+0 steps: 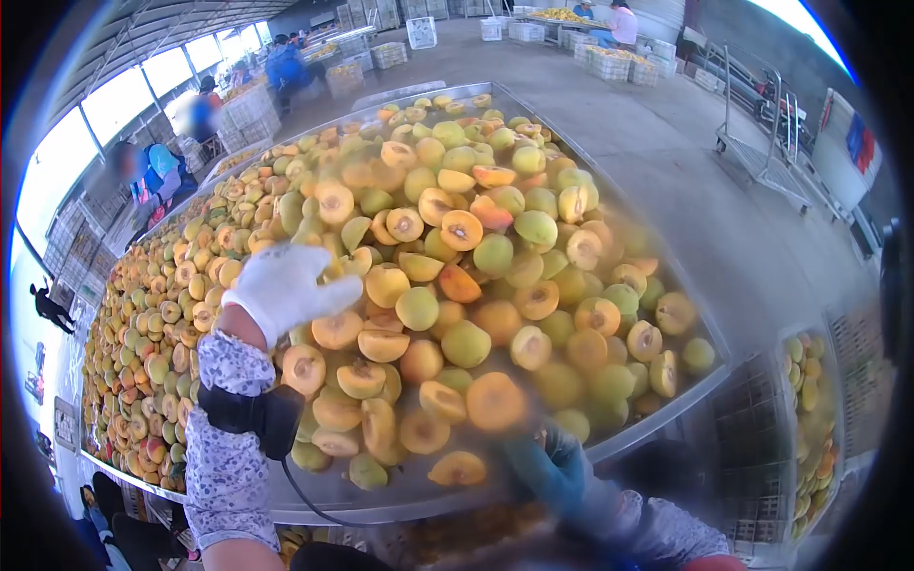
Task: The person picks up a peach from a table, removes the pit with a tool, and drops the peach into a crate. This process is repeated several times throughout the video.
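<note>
Halved peaches or similar fruit, yellow, green and orange, lie heaped on a large metal table (pixel 657 425). My left hand (pixel 290 285), in a white glove, is over the left middle of the heap, fingers apart and pointing right, with no fruit seen in it. My right hand (pixel 545 464), in a teal glove, is low at the near edge, blurred, just below a blurred halved fruit (pixel 496 402). Its fingers are smeared, and whether it holds that fruit is unclear. A cut half (pixel 458 468) rests on bare metal between the hands.
At the lower right stands a crate of fruit (pixel 809 428). A metal trolley (pixel 762 157) is on the floor at the upper right. Several people are at the left and back, among stacked crates (pixel 249 116). A black cable (pixel 309 500) hangs from my left wrist over the near edge.
</note>
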Available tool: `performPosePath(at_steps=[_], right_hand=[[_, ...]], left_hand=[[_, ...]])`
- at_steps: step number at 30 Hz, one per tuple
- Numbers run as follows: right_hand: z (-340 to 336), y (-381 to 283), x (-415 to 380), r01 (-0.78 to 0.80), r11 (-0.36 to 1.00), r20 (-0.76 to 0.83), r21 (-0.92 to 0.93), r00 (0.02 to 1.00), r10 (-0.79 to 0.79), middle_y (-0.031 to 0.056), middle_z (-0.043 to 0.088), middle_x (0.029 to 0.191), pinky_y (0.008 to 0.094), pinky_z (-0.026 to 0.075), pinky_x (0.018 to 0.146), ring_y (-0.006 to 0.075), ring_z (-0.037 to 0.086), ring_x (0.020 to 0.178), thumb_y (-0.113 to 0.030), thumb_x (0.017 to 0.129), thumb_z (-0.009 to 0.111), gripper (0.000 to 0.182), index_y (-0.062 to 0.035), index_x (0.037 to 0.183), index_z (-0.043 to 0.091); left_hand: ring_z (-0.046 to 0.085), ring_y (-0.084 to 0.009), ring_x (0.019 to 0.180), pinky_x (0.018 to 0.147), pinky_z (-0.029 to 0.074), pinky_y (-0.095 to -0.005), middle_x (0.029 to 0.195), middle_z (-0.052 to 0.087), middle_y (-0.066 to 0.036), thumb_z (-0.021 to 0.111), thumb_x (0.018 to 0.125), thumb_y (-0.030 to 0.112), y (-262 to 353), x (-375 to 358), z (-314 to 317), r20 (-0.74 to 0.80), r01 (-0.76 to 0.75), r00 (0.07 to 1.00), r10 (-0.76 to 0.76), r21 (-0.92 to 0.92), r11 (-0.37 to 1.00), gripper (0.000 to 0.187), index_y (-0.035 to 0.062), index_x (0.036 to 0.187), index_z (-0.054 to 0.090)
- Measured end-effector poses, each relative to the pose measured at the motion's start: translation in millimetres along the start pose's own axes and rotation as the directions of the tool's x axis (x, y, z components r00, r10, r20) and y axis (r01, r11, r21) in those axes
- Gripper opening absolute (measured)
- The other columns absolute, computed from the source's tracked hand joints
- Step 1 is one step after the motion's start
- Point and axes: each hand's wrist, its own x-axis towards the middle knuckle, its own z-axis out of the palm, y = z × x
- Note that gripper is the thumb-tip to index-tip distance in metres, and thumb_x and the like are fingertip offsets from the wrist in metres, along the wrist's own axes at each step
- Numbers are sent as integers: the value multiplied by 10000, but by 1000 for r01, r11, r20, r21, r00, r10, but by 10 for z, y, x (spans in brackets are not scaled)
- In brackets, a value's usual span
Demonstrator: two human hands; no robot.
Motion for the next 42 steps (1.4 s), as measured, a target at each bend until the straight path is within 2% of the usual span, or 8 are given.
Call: performPosePath(at_steps=[2, 4, 11, 26, 29, 32, 37, 42], right_hand=[[-87, 0, -38, 9, 999, 1, 33, 1000, -9, -3, 600, 744, 228, 431, 541, 61, 538, 570, -187, 1040, 557, 147, -49, 1079, 593], [-127, -81, -74, -17, 995, -12, 94, 1000, 19, -8, 599, 748, 234, 435, 544, 64, 537, 580, -179, 1037, 562, 142, -50, 1087, 594], [-264, -253, -172, -91, 994, -45, 60, 995, 94, -50, 586, 819, 223, 434, 658, 30, 528, 735, -124, 999, 616, 111, -52, 1083, 617], [131, -90, -341, 151, 989, -244, -10, 958, -149, 4, 583, 655, 224, 396, 443, 67, 509, 476, -269, 1016, 616, 229, -43, 1040, 648], [133, 70, -316, 261, 965, -205, 39, 947, -248, -7, 578, 639, 214, 371, 393, 60, 497, 439, -302, 1004, 644, 243, -59, 1019, 644], [237, 84, -317, 237, 971, -186, 28, 956, -228, -14, 571, 632, 213, 377, 392, 57, 494, 437, -319, 1002, 648, 255, -65, 1003, 628], [443, 172, -348, 155, 988, -21, -20, 988, -155, -5, 578, 648, 211, 394, 394, 55, 497, 447, -364, 1011, 619, 294, -71, 1000, 615], [533, 298, -375, 35, 997, 83, -63, 996, -30, -3, 575, 665, 227, 413, 405, 71, 510, 470, -383, 993, 633, 322, -71, 1068, 612]], left_hand=[[715, -345, 895, 849, 537, -454, 909, 733, -186, 608, 891, 600, 342, 370, -271, -191, 4, 981, -38, -177, 984, 572, 66, 1023, 764], [702, -346, 1004, 915, 517, -443, 1033, 732, -196, 591, 910, 602, 545, 1031, -194, -338, -236, 931, 138, -270, 933, 601, 85, 1193, 711], [426, -326, 1417, 1183, 300, -431, 1543, 451, -145, 570, 891, 685, 1411, 2215, 528, -226, -318, 937, 266, -238, 918, 759, 191, 1465, 521], [485, -303, 1376, 1152, 360, -389, 1489, 521, -130, 558, 986, 481, 491, -39, 821, -85, -268, 963, 257, -431, 862, 550, 165, 1436, 552], [623, -267, 1223, 1051, 460, -377, 1278, 681, -128, 642, 973, 308, 261, -982, 826, -609, -296, 786, -105, -520, 801, 406, 148, 1346, 628], [672, -193, 1072, 948, 506, -321, 1163, 708, -161, 684, 949, 149, 44, -1844, 902, -503, -236, 731, -462, -821, 521, 357, -7, 1267, 639], [673, -229, 1102, 986, 493, -341, 1187, 701, -180, 741, 889, 437, 261, -2465, 1107, -385, 177, 777, -498, -625, 760, 611, -9, 1289, 622], [648, -328, 1090, 979, 478, -422, 1179, 706, -123, 751, 827, 324, 468, -2209, 1402, -502, 99, 824, -263, -330, 939, 435, 88, 1186, 683]])
